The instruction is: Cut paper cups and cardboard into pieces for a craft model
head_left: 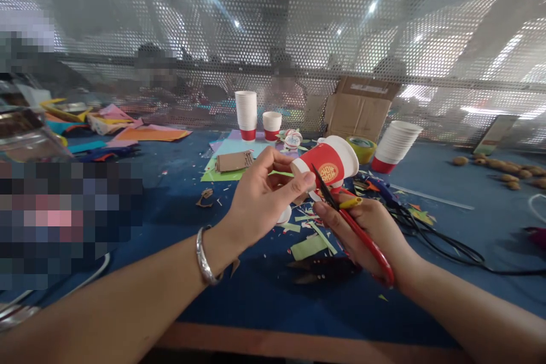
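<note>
My left hand (263,196) grips the base of a red and white paper cup (329,162), held on its side above the blue table (170,210). A silver bangle sits on that wrist. My right hand (370,233) is closed round red-handled scissors (358,227). Their dark blades point up to the cup's base. Green and white paper scraps (307,247) lie on the table right below both hands.
Stacks of paper cups (246,116) (394,146) and a single cup (272,125) stand further back. A cardboard box (360,107), tape roll (362,148), coloured paper sheets (147,133), black cable (447,244) and brown nuts (507,170) lie around. A perforated metal screen (298,34) closes the back.
</note>
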